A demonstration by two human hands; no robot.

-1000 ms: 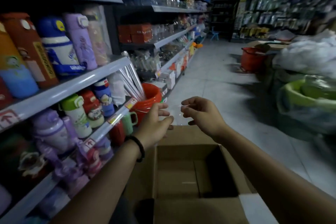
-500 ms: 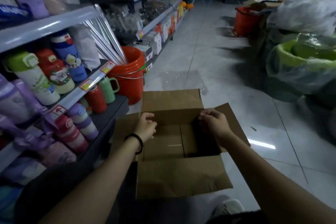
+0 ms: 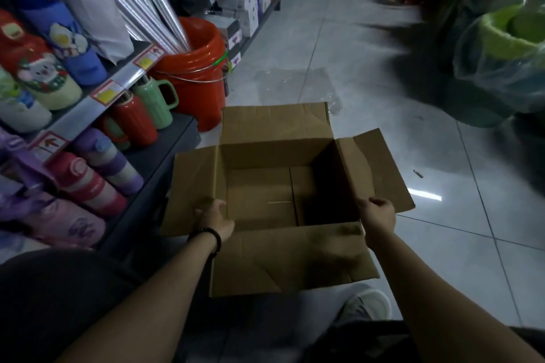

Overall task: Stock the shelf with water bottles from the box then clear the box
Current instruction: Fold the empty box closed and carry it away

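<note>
**Item 1, cardboard box** [image 3: 259, 197]: It stands on the tiled floor [image 3: 318, 38] directly in front of you, just beside the shelf base, with all four flaps folded outward. The interior shows bare cardboard and no bottles. The stocking half of your task therefore looks done, and clearing the box is the step in hand.

**Item 2, your left hand** [image 3: 213, 215]: Its fingers curl over the left rim at the flap fold and grip the box. A black wristband [image 3: 211, 237] sits on that wrist.

**Item 3, your right hand** [image 3: 376, 214]: It curls over the right rim at the opposite fold and grips likewise. Your hands take opposing walls, likely so the box lifts level or collapses evenly.

**Item 4, water bottles** [image 3: 88, 186]: They are ranked in tiers on the shelf [image 3: 88, 106] to your left, behind price rails.

**Item 5, orange bucket** [image 3: 191, 79]: It stands past the shelf end and holds long shiny rolls [image 3: 153, 0].

**Item 6, clear plastic sheet** [image 3: 295, 82]: It lies flat on the floor beyond the far flap. It is probably loose wrapping, and yours to clear too.
</note>
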